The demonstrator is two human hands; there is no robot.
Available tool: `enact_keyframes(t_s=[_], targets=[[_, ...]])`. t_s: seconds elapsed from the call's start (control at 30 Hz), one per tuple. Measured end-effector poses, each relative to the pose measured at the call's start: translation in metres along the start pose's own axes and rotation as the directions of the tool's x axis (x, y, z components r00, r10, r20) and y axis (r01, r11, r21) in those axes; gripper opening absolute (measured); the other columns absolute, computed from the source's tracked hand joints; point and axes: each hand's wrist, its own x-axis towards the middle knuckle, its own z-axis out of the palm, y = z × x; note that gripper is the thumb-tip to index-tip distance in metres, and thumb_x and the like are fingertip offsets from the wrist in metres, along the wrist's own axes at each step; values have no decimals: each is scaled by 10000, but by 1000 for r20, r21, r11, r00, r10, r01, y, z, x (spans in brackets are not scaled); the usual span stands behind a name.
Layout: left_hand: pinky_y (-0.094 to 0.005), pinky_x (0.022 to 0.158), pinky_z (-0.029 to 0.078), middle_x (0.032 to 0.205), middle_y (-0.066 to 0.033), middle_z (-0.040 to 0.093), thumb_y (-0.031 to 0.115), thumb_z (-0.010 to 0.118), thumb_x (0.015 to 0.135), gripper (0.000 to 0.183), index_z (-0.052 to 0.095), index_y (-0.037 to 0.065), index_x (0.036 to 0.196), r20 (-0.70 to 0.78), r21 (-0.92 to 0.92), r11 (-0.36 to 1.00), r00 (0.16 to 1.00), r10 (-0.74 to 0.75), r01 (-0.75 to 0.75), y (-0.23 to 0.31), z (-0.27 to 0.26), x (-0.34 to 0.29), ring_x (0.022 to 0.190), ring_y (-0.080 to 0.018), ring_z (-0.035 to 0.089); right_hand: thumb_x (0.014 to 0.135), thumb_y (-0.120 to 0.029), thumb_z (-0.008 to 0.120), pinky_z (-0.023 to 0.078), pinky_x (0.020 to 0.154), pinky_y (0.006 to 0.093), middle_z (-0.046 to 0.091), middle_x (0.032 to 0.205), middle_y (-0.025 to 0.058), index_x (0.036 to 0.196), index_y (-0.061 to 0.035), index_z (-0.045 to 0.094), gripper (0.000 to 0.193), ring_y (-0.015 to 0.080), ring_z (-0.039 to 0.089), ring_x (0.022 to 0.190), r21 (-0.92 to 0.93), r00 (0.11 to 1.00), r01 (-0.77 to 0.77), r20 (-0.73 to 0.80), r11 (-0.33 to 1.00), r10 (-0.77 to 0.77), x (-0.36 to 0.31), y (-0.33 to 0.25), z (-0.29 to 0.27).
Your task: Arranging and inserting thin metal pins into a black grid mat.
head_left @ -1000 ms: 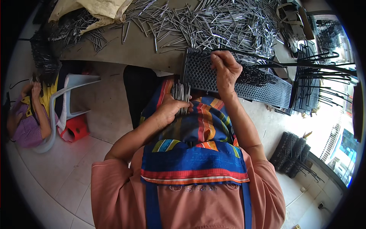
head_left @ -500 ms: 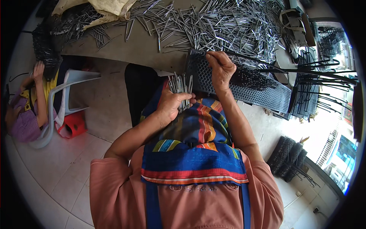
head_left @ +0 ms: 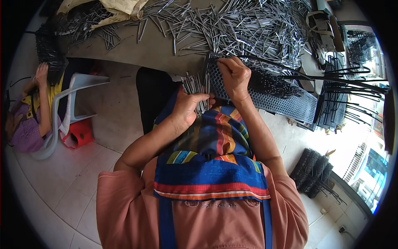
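Observation:
A bundle of thin metal rods (head_left: 194,86) stands roughly upright in my left hand (head_left: 186,106), whose fingers and thumb wrap round it above my lap. Just right of it lies a dark perforated metal rack (head_left: 267,103), full of small round holes. Many dark rod ends (head_left: 273,85) crowd its middle. Over the left part of the rack, my right hand (head_left: 237,79) is closed in a pinch. Whatever sits between its fingertips is too small or hidden to make out.
Loose metal rods (head_left: 257,33) are heaped across the table (head_left: 166,62). A pale sack (head_left: 120,10) lies at far left. Black hooked racks (head_left: 336,91) hang at right; more dark racks (head_left: 313,172) stand on the floor. Another person (head_left: 31,128) works beside a chair (head_left: 56,120).
My right hand has shifted slightly left and down over the rack. My left hand with the rods has barely moved; the bundle's tops fan a little more to the left.

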Motion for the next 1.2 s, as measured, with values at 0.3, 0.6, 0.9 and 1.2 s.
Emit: enact_keyframes(t_s=[0.3,0.6,0.9,1.2], targets=[[-365,571,586,833,-136,687,-79,654,796,253,614,-3,1034,43,119,992,998,34,-39,-4,0,4,692,-253,704,844,-46,699,337,454,199,571,611,-25,851,4,707,51,33,450,489,467,737,-676,444,570,510,-13,-3,-21],[-314,572,547,810,-139,692,-44,656,803,208,638,-42,1010,126,257,966,992,-22,-11,-22,-18,-21,643,-217,685,800,60,713,402,604,186,630,797,1,865,17,718,77,46,532,679,365,978,-104,-129,925,161,1,20,-16],[-290,557,536,799,-128,706,-33,680,791,96,661,-25,884,16,282,959,1000,-9,4,-15,-13,-15,635,-190,683,768,27,736,451,613,225,657,787,44,882,-5,732,118,104,592,672,239,993,-76,-68,968,95,-4,21,-15],[-326,549,544,814,-137,705,-56,689,778,193,651,-6,961,17,209,978,1000,14,-17,-6,-6,1,654,-226,697,771,-62,745,483,571,299,643,758,78,893,-55,740,122,213,639,617,-38,1000,-16,2,999,16,4,12,-11]])
